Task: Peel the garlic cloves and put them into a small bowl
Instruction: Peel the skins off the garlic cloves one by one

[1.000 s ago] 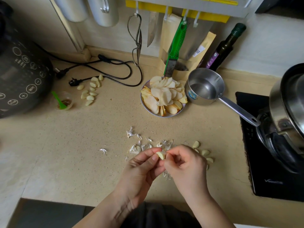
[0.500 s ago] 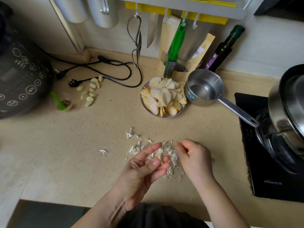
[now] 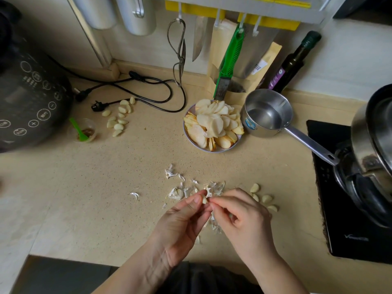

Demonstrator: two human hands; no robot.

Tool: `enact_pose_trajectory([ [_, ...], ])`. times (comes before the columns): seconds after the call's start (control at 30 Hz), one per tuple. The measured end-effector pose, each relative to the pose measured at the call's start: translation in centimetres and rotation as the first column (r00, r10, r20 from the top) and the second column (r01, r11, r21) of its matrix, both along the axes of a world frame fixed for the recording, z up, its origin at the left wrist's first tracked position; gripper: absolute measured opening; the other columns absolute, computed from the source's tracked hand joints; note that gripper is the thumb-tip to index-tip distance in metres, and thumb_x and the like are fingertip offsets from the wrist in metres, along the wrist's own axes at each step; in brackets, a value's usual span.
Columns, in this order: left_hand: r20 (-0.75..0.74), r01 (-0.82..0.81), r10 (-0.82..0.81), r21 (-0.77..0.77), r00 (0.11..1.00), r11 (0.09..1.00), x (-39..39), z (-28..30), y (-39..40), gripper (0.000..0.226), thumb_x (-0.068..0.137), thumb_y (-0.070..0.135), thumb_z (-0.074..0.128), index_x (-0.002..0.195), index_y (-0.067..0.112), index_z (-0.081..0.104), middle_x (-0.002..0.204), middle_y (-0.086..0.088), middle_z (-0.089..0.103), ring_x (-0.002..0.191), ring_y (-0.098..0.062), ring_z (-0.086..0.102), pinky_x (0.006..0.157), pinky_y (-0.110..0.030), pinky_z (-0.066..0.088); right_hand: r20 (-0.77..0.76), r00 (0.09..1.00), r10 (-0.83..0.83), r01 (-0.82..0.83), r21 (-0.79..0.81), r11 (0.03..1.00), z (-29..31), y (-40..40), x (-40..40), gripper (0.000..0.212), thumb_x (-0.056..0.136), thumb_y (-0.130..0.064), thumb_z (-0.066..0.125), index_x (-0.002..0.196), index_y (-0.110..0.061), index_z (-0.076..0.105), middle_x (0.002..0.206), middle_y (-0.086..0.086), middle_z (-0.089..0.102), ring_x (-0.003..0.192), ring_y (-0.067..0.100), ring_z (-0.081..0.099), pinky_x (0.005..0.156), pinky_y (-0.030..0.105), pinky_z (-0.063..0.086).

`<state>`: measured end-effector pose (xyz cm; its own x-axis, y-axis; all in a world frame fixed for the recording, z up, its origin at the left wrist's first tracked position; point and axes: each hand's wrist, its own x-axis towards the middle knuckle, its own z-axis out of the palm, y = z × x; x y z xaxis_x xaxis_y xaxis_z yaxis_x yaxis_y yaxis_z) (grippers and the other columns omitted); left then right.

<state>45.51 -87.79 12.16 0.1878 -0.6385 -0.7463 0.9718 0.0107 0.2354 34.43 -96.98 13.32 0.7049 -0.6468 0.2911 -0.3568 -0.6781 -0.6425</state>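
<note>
My left hand (image 3: 180, 221) pinches a small garlic clove (image 3: 204, 200) between thumb and fingertips above the counter. My right hand (image 3: 239, 217) has curled fingers whose tips pinch at the same clove from the right. Papery garlic skins (image 3: 184, 187) lie scattered on the beige counter just beyond my hands. Several cloves (image 3: 263, 197) lie to the right of my right hand. Another group of several cloves (image 3: 118, 118) lies at the back left near the black plug. No small bowl for garlic can be picked out.
A plate of sliced fruit (image 3: 213, 126) stands behind the skins, with a steel saucepan (image 3: 267, 113) to its right. A black cooker (image 3: 27, 98) fills the left. An induction hob (image 3: 350, 198) with a pot is on the right. Scissors, knives and a bottle line the back wall.
Half a second ago my right hand was down at the pile of skins, apart from the left. It has come back to the left hand, and both pinch the clove again.
</note>
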Motion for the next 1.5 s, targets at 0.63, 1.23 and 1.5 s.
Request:
enact_pose_trajectory([
  [0.63,0.355,0.054,-0.081,0.084,0.932,0.995,-0.4,-0.5,0.3,0.022,0.061,0.009,0.071,0.082,0.005,0.078,0.083,-0.012,0.075,0.07,-0.016,0.071,0.063,-0.022,0.057,-0.077,0.988,0.137,-0.12,0.192,0.974,0.7,-0.6,0.0,0.013,0.072,0.0,0.074,0.068,-0.012,0.07,0.066,-0.005,0.061,0.057,0.005,0.055,0.051,0.02,0.046],
  [1.23,0.391,0.3,-0.211,-0.182,0.896,0.937,-0.1,0.8,0.9,0.036,0.077,0.005,0.067,0.112,0.003,0.063,0.09,-0.017,0.069,0.081,-0.023,0.068,0.072,-0.028,0.057,-0.347,0.937,-0.047,0.119,0.188,0.975,-2.9,-4.0,-0.2,0.03,0.073,0.005,0.064,0.091,-0.02,0.065,0.09,-0.004,0.058,0.073,0.014,0.059,0.065,0.033,0.049],
  [1.5,0.456,0.165,-0.08,-0.15,0.886,0.975,0.1,0.1,0.8,0.029,0.062,0.003,0.078,0.089,0.011,0.075,0.078,-0.006,0.069,0.073,-0.014,0.067,0.071,-0.024,0.056,0.24,0.97,0.041,-0.201,0.695,0.69,-0.8,-2.0,-0.8,0.016,0.082,-0.032,0.069,0.095,-0.024,0.073,0.079,-0.003,0.068,0.064,0.006,0.06,0.051,0.019,0.047],
])
